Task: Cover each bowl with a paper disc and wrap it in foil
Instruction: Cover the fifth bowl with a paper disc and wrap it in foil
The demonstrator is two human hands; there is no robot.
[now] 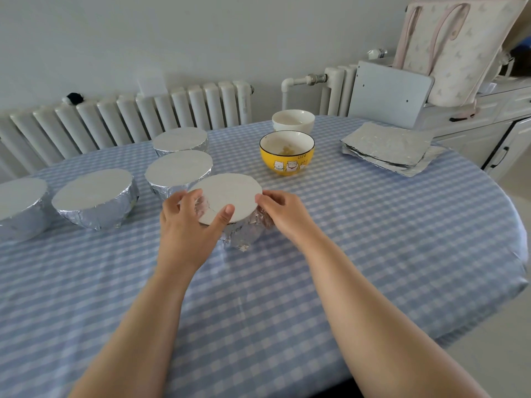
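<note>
While four foil-wrapped bowls point(94, 201) sit finished at nine to eleven o'clock on the checked desk point(373, 239), both hands work on a fifth bowl point(232, 208) at the centre. Left hand point(186, 225) curls around its foil side, thumb pressing the flat top; right hand point(280, 209) has its grip curled against the foil at the opposite edge. Wrapping this bowl looks nearly done. Next, probably, the yellow bowl point(287, 153) and white bowl point(293, 120) at twelve o'clock need covering, using the foil sheets point(388, 147) at two o'clock.
</note>
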